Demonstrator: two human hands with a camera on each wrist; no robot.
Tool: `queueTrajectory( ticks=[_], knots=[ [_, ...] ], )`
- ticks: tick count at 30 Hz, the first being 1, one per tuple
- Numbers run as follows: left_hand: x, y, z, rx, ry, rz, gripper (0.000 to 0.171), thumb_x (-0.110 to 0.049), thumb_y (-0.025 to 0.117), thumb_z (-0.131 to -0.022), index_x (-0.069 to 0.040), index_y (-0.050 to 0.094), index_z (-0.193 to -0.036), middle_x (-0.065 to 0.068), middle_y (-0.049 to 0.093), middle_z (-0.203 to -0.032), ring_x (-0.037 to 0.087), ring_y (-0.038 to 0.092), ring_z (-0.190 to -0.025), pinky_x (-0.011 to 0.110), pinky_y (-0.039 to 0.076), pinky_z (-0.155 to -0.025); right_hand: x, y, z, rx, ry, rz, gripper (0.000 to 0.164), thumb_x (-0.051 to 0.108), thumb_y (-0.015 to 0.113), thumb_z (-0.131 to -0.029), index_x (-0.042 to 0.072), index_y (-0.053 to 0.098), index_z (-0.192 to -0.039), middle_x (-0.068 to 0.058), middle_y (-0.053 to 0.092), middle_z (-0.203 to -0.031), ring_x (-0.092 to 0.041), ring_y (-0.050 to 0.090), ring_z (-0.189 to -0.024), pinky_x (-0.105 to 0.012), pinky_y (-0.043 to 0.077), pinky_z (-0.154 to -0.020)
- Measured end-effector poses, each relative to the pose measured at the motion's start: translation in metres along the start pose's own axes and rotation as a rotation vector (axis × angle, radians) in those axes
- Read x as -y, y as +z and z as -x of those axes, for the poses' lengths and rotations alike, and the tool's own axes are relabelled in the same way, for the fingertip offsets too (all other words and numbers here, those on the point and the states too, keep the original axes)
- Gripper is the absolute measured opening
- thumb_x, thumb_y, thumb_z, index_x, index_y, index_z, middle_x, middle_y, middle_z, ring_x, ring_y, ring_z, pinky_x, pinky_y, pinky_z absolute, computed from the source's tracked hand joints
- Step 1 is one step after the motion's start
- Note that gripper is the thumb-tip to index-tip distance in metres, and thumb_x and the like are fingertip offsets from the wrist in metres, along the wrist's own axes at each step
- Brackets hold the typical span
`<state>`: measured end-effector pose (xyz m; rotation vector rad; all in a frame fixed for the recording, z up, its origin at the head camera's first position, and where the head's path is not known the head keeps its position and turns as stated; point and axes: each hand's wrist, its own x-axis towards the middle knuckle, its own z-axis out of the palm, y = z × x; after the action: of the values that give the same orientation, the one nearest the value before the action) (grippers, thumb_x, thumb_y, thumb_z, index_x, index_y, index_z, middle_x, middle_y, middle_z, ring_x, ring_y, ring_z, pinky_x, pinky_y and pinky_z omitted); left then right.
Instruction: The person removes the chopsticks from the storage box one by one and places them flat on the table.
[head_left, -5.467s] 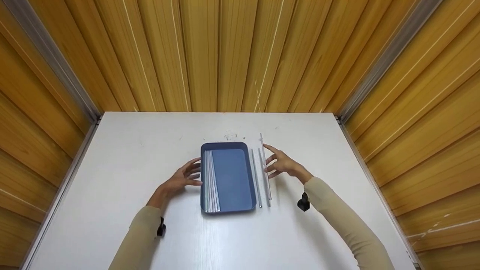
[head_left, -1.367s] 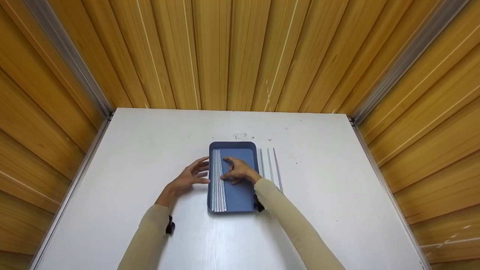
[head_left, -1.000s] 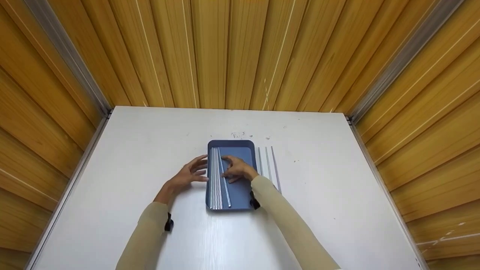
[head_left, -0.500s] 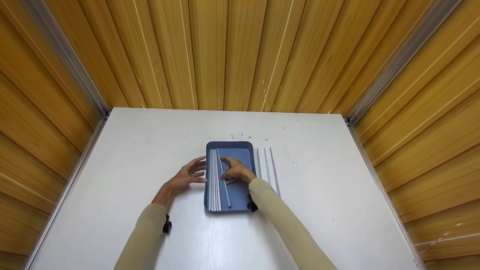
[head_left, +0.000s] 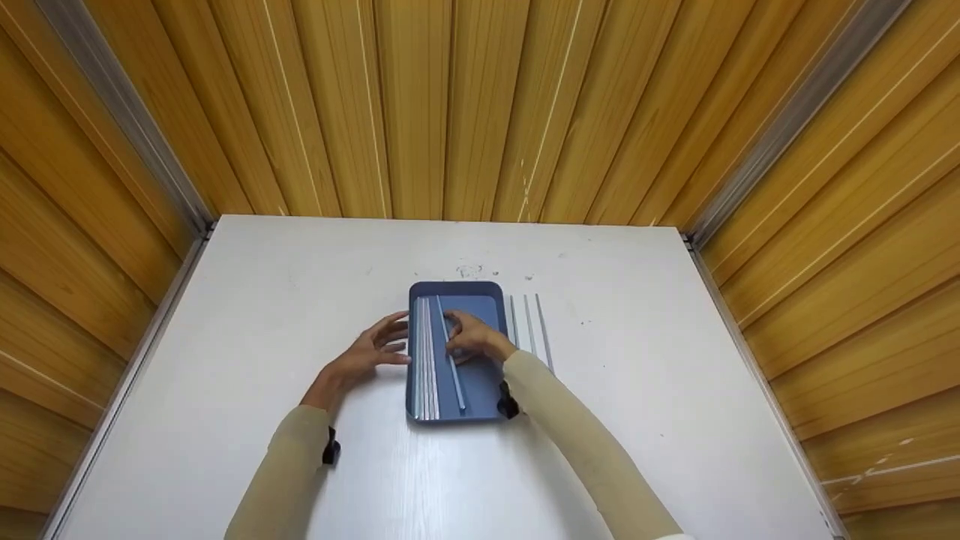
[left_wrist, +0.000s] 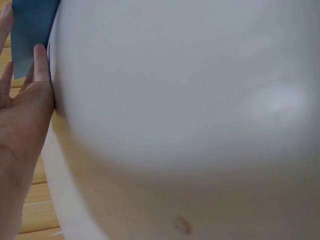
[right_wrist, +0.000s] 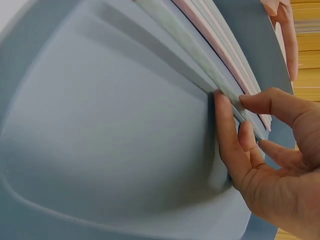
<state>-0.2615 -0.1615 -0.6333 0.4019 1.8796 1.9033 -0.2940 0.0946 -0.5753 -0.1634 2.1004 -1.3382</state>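
Soft, fairly bright light is washing the head view; pale glare is streaking the near middle of the flat white worktop [head_left: 712, 450], and faint shadows are lying beside the long beige fabric sleeves [head_left: 289, 457]. The left wrist view is showing a hazy bright spot, broad brownish shadow and bowed edges. The right wrist view is looking dimmer: a slim pale rod [right_wrist: 189, 45], blurring toward the top, is casting soft shadow over the rectangular blue tray [right_wrist: 125, 125].

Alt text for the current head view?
A right hand pinches a thin stick over a blue tray holding a row of sticks; the left hand touches the tray's left side. Three sticks lie on the white table at right.
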Motion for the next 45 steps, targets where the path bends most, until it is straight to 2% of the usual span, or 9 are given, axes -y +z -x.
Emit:
queueTrajectory(
  ticks=[3,6,12,17,21,24,27,38,45],
  knots=[
    [-0.001,-0.001,-0.001,-0.004,0.010,0.000,0.095,-0.002,0.080,-0.086,-0.014,0.025,-0.163,0.019,0.034,-0.164,0.039,0.035,-0.151,0.049,0.034,-0.126,0.002,-0.002,0.001,-0.015,-0.038,0.053,0.081,-0.012,0.067,-0.084,-0.001,0.032,-0.157,-0.001,0.053,-0.087,-0.012,0.055,-0.072,-0.031,0.064,-0.067],
    [-0.002,-0.001,-0.002,0.004,0.021,0.001,0.095,0.000,0.079,-0.086,-0.013,0.025,-0.163,0.019,0.033,-0.164,0.039,0.034,-0.151,0.050,0.033,-0.126,0.004,-0.007,0.003,0.003,-0.014,0.036,0.081,-0.012,0.065,-0.086,0.001,0.032,-0.158,-0.001,0.055,-0.088,-0.011,0.056,-0.071,-0.027,0.059,-0.063],
    [0.000,0.001,-0.001,0.013,0.021,0.002,0.095,-0.001,0.080,-0.086,-0.014,0.025,-0.163,0.019,0.033,-0.164,0.039,0.034,-0.151,0.049,0.034,-0.126,0.005,-0.020,0.012,0.068,0.065,-0.074,0.083,-0.015,0.060,-0.088,0.006,0.026,-0.161,-0.003,0.057,-0.088,-0.014,0.055,-0.069,-0.031,0.055,-0.061],
    [0.004,0.002,0.002,0.003,0.013,-0.007,0.094,-0.002,0.080,-0.086,-0.015,0.027,-0.162,0.020,0.033,-0.164,0.040,0.035,-0.151,0.050,0.034,-0.125,0.000,-0.025,0.018,0.094,0.043,-0.075,0.078,-0.016,0.059,-0.088,0.001,0.030,-0.159,-0.005,0.059,-0.088,-0.014,0.058,-0.068,-0.029,0.059,-0.062],
    [0.006,0.002,0.005,-0.006,0.001,-0.005,0.094,-0.002,0.081,-0.085,-0.017,0.028,-0.162,0.019,0.033,-0.164,0.040,0.035,-0.151,0.050,0.034,-0.126,-0.005,-0.026,0.021,0.100,0.056,-0.076,0.076,-0.016,0.059,-0.087,-0.002,0.033,-0.157,-0.005,0.059,-0.093,-0.015,0.060,-0.072,-0.036,0.066,-0.073],
    [0.005,0.001,0.003,-0.001,0.004,-0.004,0.094,-0.002,0.080,-0.086,-0.015,0.027,-0.162,0.020,0.033,-0.164,0.040,0.035,-0.151,0.049,0.034,-0.126,-0.006,-0.030,0.026,0.094,0.072,-0.066,0.076,-0.017,0.059,-0.086,-0.001,0.034,-0.157,-0.005,0.057,-0.094,-0.016,0.061,-0.074,-0.041,0.066,-0.078],
    [0.004,0.001,0.001,0.007,0.014,-0.010,0.094,-0.001,0.080,-0.086,-0.013,0.026,-0.162,0.021,0.033,-0.164,0.040,0.035,-0.151,0.049,0.034,-0.126,-0.005,-0.035,0.030,0.091,0.083,-0.066,0.077,-0.017,0.059,-0.086,0.002,0.035,-0.157,-0.004,0.056,-0.094,-0.016,0.061,-0.075,-0.039,0.066,-0.075],
    [-0.001,0.000,0.000,0.006,0.012,0.000,0.094,-0.002,0.080,-0.086,-0.015,0.027,-0.162,0.020,0.033,-0.164,0.040,0.035,-0.151,0.050,0.033,-0.126,0.003,-0.058,0.051,0.088,0.019,-0.126,0.088,-0.019,0.058,-0.086,0.007,0.022,-0.162,-0.006,0.052,-0.094,-0.020,0.066,-0.078,-0.039,0.067,-0.072],
    [-0.001,0.001,0.000,0.000,0.007,-0.002,0.093,-0.001,0.079,-0.086,-0.015,0.027,-0.162,0.020,0.034,-0.164,0.040,0.035,-0.151,0.050,0.034,-0.126,0.004,-0.076,0.066,0.059,-0.011,-0.098,0.089,-0.018,0.058,-0.087,0.009,0.021,-0.163,-0.007,0.050,-0.098,-0.038,0.069,-0.099,-0.032,0.066,-0.065]
  ],
)
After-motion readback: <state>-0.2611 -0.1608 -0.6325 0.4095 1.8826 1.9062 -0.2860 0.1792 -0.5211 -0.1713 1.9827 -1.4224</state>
